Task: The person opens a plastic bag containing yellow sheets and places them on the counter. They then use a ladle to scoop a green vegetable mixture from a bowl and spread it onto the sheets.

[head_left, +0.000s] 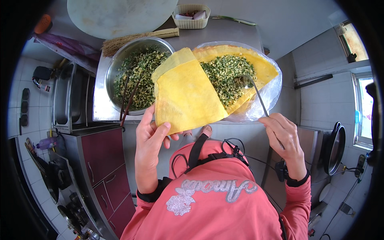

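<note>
My left hand [149,146] pinches the near left corner of a thin yellow wrapper sheet [188,94], thumb on top and fingers beneath. The sheet is raised and tilted, partly covering the bowl and the filling. My right hand [283,138] grips the handle of a metal spoon [259,96], whose head rests in the chopped green and yellow filling [224,74]. That filling lies heaped on more yellow wrapper sheets [267,72], stacked over a clear plastic bag [274,94]. Further left, a steel bowl [171,47] holds more filling, with a pair of dark chopsticks [130,96] leaning in it.
Behind the bowl lie a straw brush [132,41] and a large round board [120,16]. A small basket [192,22] with what look like onions and a green onion [234,19] are at the back. Dark red cabinets [105,158] stand left; a black pan [335,148] hangs right.
</note>
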`<action>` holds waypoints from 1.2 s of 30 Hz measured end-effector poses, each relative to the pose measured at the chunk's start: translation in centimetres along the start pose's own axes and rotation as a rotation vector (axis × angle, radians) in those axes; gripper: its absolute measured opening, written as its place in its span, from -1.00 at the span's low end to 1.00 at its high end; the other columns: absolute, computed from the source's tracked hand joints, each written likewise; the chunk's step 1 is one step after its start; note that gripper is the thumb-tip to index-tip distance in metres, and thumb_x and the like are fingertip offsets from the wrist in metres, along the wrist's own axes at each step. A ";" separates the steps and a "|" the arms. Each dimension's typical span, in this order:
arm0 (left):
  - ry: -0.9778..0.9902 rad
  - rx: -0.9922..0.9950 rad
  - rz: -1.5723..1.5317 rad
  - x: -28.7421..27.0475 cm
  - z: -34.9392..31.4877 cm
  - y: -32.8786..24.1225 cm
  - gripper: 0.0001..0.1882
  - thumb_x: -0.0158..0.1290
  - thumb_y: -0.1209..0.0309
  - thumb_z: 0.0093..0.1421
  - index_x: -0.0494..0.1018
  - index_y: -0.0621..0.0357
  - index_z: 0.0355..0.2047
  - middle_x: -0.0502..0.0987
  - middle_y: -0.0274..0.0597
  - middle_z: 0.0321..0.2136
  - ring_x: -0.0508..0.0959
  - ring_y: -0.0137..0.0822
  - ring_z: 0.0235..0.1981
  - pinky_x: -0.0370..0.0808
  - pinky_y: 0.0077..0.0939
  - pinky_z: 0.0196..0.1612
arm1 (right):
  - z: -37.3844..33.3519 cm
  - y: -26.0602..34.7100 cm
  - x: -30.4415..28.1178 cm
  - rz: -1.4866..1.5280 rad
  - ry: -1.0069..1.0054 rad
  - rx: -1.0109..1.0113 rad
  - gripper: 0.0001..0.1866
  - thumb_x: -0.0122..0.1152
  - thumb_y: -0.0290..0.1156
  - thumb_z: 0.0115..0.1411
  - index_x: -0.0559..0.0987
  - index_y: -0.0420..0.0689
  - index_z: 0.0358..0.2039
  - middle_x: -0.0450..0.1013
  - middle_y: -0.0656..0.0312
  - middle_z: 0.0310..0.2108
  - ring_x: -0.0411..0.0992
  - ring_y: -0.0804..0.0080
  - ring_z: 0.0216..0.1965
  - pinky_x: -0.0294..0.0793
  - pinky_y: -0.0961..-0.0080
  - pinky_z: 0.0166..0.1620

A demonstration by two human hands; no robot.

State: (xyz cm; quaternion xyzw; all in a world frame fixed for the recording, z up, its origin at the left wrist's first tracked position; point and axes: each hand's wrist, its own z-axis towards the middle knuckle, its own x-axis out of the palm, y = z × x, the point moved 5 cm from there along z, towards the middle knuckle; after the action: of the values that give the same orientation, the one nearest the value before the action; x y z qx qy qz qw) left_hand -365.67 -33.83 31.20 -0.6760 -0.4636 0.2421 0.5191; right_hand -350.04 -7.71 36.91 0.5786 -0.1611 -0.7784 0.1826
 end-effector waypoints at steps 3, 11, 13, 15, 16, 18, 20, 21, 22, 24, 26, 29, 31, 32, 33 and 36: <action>0.017 -0.012 -0.003 0.0 -0.1 0.0 -0.45 -0.05 0.54 0.23 0.11 0.32 0.23 0.60 -0.04 -0.41 0.54 -0.47 -0.57 0.33 -0.75 -0.63 | -0.1 -0.1 -0.3 0.025 -0.088 0.031 -0.71 0.07 -0.78 -0.09 0.54 -0.30 -0.29 0.39 0.11 -0.50 0.43 0.24 -0.55 0.40 0.45 -0.49; 0.010 0.013 0.023 0.5 -0.4 -0.4 -0.47 -0.05 0.51 0.22 0.14 0.31 0.20 0.59 -0.04 -0.43 0.52 -0.48 -0.59 0.32 -0.76 -0.65 | -1.1 -0.9 2.0 0.633 -0.323 0.635 -0.86 0.02 -0.66 0.16 0.54 -0.36 -0.31 0.49 0.20 -0.53 0.53 0.50 -0.56 0.51 0.64 -0.46; 0.005 0.018 0.043 0.6 -0.5 -0.6 -0.47 -0.05 0.51 0.22 0.13 0.32 0.20 0.59 -0.04 -0.43 0.52 -0.48 -0.59 0.33 -0.76 -0.64 | -1.5 -1.4 2.6 0.719 -0.317 0.729 -0.86 0.01 -0.65 0.16 0.54 -0.37 -0.32 0.49 0.18 -0.57 0.53 0.50 -0.56 0.52 0.63 -0.47; -0.001 0.020 0.046 0.8 -0.7 -0.7 -0.47 -0.05 0.51 0.22 0.13 0.33 0.20 0.59 -0.04 -0.43 0.52 -0.49 -0.58 0.33 -0.77 -0.64 | -1.7 -2.4 2.5 0.747 -0.363 0.767 -0.86 0.00 -0.65 0.14 0.53 -0.37 -0.33 0.48 0.16 -0.57 0.52 0.48 -0.57 0.52 0.62 -0.48; -0.009 0.016 0.051 0.8 -0.7 -0.8 -0.47 -0.05 0.51 0.23 0.13 0.33 0.20 0.59 -0.04 -0.43 0.52 -0.49 -0.58 0.33 -0.77 -0.64 | -1.8 -3.1 2.2 0.762 -0.387 0.787 -0.86 0.00 -0.65 0.14 0.53 -0.36 -0.33 0.48 0.15 -0.58 0.52 0.48 -0.57 0.52 0.61 -0.49; -0.001 0.024 0.050 1.0 -0.8 -0.9 -0.47 -0.06 0.50 0.23 0.13 0.33 0.20 0.59 -0.04 -0.43 0.52 -0.49 -0.58 0.33 -0.77 -0.64 | -1.9 -4.7 1.3 0.758 -0.447 0.808 -0.83 -0.05 -0.62 0.13 0.53 -0.38 -0.34 0.46 0.11 -0.56 0.51 0.43 -0.60 0.53 0.58 -0.53; 0.003 0.025 0.052 1.2 -0.8 -0.9 -0.47 -0.06 0.50 0.23 0.13 0.34 0.20 0.59 -0.04 -0.43 0.52 -0.49 -0.58 0.33 -0.77 -0.64 | -2.0 -6.2 0.6 0.733 -0.481 0.857 -0.81 -0.06 -0.59 0.13 0.53 -0.38 -0.34 0.46 0.08 -0.55 0.51 0.42 -0.61 0.53 0.58 -0.54; 0.006 0.024 0.053 1.2 -0.8 -1.0 -0.47 -0.06 0.50 0.23 0.13 0.34 0.20 0.58 -0.04 -0.43 0.52 -0.50 -0.58 0.33 -0.77 -0.64 | -2.0 -6.7 0.3 0.721 -0.495 0.846 -0.80 -0.06 -0.58 0.13 0.53 -0.38 -0.34 0.46 0.08 -0.54 0.51 0.42 -0.61 0.53 0.58 -0.54; 0.008 0.023 0.054 1.3 -0.8 -1.0 -0.47 -0.06 0.50 0.23 0.13 0.34 0.20 0.58 -0.04 -0.43 0.52 -0.50 -0.58 0.32 -0.77 -0.64 | -2.0 -7.2 0.0 0.703 -0.510 0.856 -0.80 -0.06 -0.58 0.13 0.53 -0.38 -0.33 0.46 0.07 -0.54 0.51 0.42 -0.61 0.53 0.58 -0.54; 0.002 0.021 0.055 1.4 -0.9 -1.1 -0.47 -0.06 0.51 0.22 0.14 0.34 0.20 0.58 -0.05 -0.43 0.51 -0.50 -0.58 0.32 -0.78 -0.64 | -2.0 -7.9 -0.4 0.676 -0.530 0.864 -0.79 -0.05 -0.56 0.13 0.54 -0.38 -0.33 0.46 0.07 -0.53 0.51 0.42 -0.61 0.53 0.58 -0.54; -0.003 0.020 0.057 1.4 -0.9 -1.1 -0.47 -0.06 0.51 0.22 0.14 0.34 0.20 0.58 -0.05 -0.44 0.51 -0.50 -0.59 0.32 -0.78 -0.64 | -1.8 -8.5 -0.9 0.652 -0.548 0.839 -0.79 -0.05 -0.55 0.14 0.54 -0.37 -0.33 0.46 0.06 -0.53 0.52 0.41 -0.61 0.53 0.58 -0.54; -0.009 0.020 0.062 1.4 -1.0 -1.1 -0.47 -0.06 0.51 0.22 0.14 0.34 0.20 0.58 -0.04 -0.44 0.51 -0.50 -0.60 0.32 -0.79 -0.64 | -1.6 -9.3 -1.2 0.639 -0.535 0.844 -0.79 -0.05 -0.53 0.14 0.55 -0.35 -0.33 0.46 0.08 -0.53 0.52 0.41 -0.61 0.53 0.59 -0.55; -0.013 0.022 0.063 1.4 -1.0 -1.1 -0.47 -0.06 0.51 0.22 0.14 0.34 0.20 0.58 -0.04 -0.45 0.51 -0.51 -0.60 0.32 -0.79 -0.64 | -1.5 -9.7 -1.6 0.621 -0.542 0.841 -0.79 -0.04 -0.53 0.14 0.55 -0.34 -0.33 0.47 0.09 -0.53 0.52 0.42 -0.61 0.53 0.59 -0.55; -0.011 0.023 0.060 1.4 -1.0 -1.1 -0.47 -0.06 0.51 0.22 0.14 0.34 0.20 0.59 -0.04 -0.45 0.51 -0.51 -0.60 0.32 -0.79 -0.64 | -1.4 -9.8 -1.7 0.614 -0.550 0.842 -0.79 -0.04 -0.53 0.14 0.55 -0.34 -0.33 0.47 0.10 -0.53 0.52 0.42 -0.61 0.53 0.60 -0.55; -0.011 0.025 0.057 1.4 -1.0 -1.1 -0.47 -0.06 0.51 0.23 0.14 0.34 0.20 0.59 -0.04 -0.45 0.51 -0.51 -0.60 0.32 -0.79 -0.64 | -1.4 -9.9 -1.8 0.597 -0.575 0.836 -0.79 -0.04 -0.53 0.13 0.55 -0.33 -0.33 0.47 0.10 -0.53 0.52 0.42 -0.61 0.52 0.60 -0.55; -0.015 0.026 0.052 1.4 -1.1 -1.1 -0.47 -0.07 0.52 0.23 0.13 0.35 0.20 0.59 -0.05 -0.44 0.52 -0.51 -0.60 0.32 -0.79 -0.64 | -1.2 -9.6 -1.8 0.635 -0.597 0.802 -0.80 -0.03 -0.54 0.13 0.55 -0.33 -0.32 0.46 0.12 -0.54 0.52 0.42 -0.61 0.51 0.60 -0.56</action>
State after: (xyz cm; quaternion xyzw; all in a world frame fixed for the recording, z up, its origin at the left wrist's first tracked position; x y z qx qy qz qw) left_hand -364.55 -33.08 32.86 -0.6794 -0.4466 0.2663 0.5178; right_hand -349.37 1.58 33.67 0.2818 -0.6523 -0.6932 0.1206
